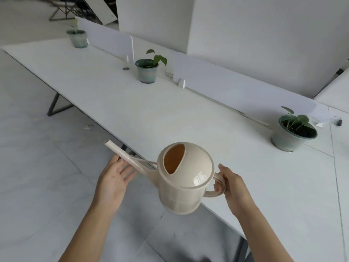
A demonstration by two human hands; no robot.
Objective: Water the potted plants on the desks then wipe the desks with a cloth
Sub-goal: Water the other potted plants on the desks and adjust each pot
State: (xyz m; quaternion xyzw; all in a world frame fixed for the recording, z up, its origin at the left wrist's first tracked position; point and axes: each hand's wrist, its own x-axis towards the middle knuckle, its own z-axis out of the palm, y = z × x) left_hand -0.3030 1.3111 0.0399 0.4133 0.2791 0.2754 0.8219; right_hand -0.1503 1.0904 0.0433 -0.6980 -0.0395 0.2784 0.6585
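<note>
I hold a cream plastic watering can [186, 178] over the front edge of the long white desk [132, 110]. My right hand [233, 188] grips its loop handle. Its long spout points left, and my left hand [113, 178] lies palm up and open just under the spout, fingers touching it. Three green-glazed pots stand along the desk: the nearest potted plant [292, 134] at the right, a middle potted plant [148, 69], and a far potted plant [77, 37], which is blurred. No cloth shows in view.
Low white divider panels [236, 86] run along the desk's back edge. A small round grommet [125, 68] sits left of the middle pot. A small dark object [339, 122] and paper scraps lie at far right. Dark desk legs [56, 104] stand on the grey tiled floor.
</note>
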